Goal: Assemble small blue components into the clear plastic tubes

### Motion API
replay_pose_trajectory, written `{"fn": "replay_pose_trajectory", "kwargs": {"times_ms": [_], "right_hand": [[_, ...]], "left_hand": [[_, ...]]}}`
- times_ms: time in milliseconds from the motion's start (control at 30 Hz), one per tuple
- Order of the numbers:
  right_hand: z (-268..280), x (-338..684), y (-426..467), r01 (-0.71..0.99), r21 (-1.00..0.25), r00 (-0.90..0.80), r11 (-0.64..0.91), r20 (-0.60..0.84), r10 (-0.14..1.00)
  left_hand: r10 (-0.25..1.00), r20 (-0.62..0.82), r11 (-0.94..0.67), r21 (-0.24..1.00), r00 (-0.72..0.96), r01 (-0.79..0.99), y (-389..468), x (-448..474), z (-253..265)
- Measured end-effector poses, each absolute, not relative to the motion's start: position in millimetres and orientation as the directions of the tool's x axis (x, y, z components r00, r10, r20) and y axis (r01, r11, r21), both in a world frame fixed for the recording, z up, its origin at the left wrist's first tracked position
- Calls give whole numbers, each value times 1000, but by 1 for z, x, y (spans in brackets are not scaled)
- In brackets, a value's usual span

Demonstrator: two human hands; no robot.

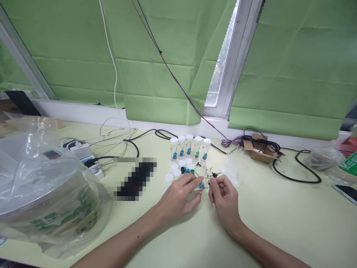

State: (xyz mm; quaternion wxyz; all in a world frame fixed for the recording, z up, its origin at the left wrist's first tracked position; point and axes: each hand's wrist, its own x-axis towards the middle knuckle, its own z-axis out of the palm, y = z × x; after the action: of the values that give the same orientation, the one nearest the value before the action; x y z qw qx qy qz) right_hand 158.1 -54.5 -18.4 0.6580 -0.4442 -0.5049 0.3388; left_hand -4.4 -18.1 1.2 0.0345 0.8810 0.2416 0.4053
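My left hand (181, 195) is closed around a clear plastic vial (193, 194), mostly covered by the fingers, with a small blue part (201, 185) at its mouth end. Just right of it, my right hand (225, 195) is pinched; whatever lies between thumb and forefinger is too small to make out. Thin metal pieces (208, 172) and a small black part (214, 175) lie beyond the fingertips. Behind them stand several capped vials (181, 148) with blue or green parts inside. Loose white caps (169, 178) and blue, black and green pieces (186, 170) lie nearer.
To the left sits a large tub (55, 219) in a clear plastic bag, with power adapters (83, 150) behind it. A cardboard box (260, 149) with black cables is at the back right. A phone (346, 193) lies at the right edge, and a pixelated dark patch is left of my hands.
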Motion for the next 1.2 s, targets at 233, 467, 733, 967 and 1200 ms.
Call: {"fn": "replay_pose_trajectory", "kwargs": {"times_ms": [233, 467, 733, 967, 1200], "right_hand": [[-20, 158, -54, 7, -932, 241, 363, 354, 904], [-22, 157, -53, 1, -937, 224, 350, 341, 913], [-25, 158, -53, 14, -944, 196, 328, 325, 925], [-29, 155, -55, 94, -928, 119, 359, 369, 922], [-23, 160, -49, -34, -950, 16, 311, 311, 950]], "left_hand": [[456, 690, -881, 257, 563, 398, -18, -5, 3], [460, 682, -878, 254, 569, 405, -18, -5, 5], [463, 679, -875, 251, 569, 413, -17, -6, 3], [458, 663, -884, 268, 592, 384, -19, -4, 2], [472, 610, -879, 271, 637, 392, -14, -9, 7]]}}
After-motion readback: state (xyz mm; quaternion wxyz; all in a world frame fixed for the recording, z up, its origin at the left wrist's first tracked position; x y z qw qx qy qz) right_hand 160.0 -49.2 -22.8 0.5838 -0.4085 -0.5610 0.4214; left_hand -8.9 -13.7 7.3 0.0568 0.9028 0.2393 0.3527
